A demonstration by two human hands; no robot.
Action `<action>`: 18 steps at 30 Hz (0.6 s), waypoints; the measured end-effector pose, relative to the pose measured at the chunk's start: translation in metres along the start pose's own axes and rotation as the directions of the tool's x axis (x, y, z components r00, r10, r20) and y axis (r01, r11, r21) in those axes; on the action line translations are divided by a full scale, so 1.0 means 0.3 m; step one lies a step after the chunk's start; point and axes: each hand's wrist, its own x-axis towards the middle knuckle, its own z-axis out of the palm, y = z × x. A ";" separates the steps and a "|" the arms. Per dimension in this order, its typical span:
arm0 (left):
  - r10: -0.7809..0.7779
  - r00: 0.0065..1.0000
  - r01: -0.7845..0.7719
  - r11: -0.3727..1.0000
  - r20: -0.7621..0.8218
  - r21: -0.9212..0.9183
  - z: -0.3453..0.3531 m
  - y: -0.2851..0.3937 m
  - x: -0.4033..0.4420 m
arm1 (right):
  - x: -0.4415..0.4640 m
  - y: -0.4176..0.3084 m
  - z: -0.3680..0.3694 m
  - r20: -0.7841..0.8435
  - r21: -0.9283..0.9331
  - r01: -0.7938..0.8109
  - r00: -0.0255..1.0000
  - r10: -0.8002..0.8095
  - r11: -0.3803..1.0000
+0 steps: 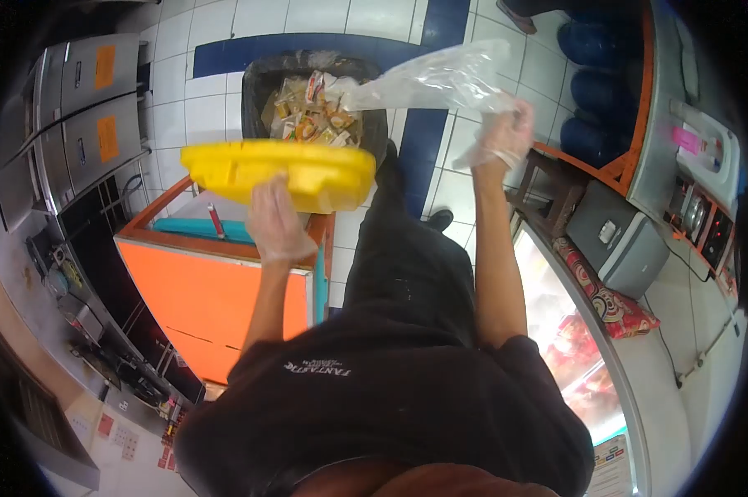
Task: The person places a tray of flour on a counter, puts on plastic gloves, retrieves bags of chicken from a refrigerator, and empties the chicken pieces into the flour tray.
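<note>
My left hand [274,217], in a clear plastic glove, is closed on the near side of a yellow lid [328,178]. The lid is tilted up in front of a trash bin [253,99] lined with a black bag. Wrappers and packaging [312,120] fill the bin's open top. My right hand [505,137], also gloved, grips one end of a clear plastic bag [440,79]. The bag stretches to the left, and its far end reaches over the bin's right side.
An orange cabinet [216,286] with a red marker-like item [216,222] on its top stands at left. Steel drawers [101,137] are beyond it. A glass-topped display case [577,331] and a grey box [610,236] are at right. Blue bottles [597,91] stand at the far right.
</note>
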 end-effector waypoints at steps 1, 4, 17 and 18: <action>0.043 0.998 -0.043 0.999 -0.038 0.009 -0.040 0.020 -0.082 | -0.032 0.046 0.030 0.079 -0.064 0.058 0.995 -0.052 0.996; -0.148 0.978 0.127 0.981 -0.145 -0.145 -0.050 0.008 -0.281 | -0.150 0.142 0.109 0.223 -0.410 0.132 0.974 -0.041 0.902; -0.090 0.983 0.064 0.985 -0.160 -0.161 -0.038 0.108 -0.249 | -0.245 0.346 -0.057 0.638 -0.359 0.135 0.758 0.137 0.924; -0.017 0.988 -0.009 0.986 -0.153 -0.167 -0.022 0.125 -0.249 | -0.246 0.280 -0.197 0.572 -0.347 -0.018 0.788 0.227 0.938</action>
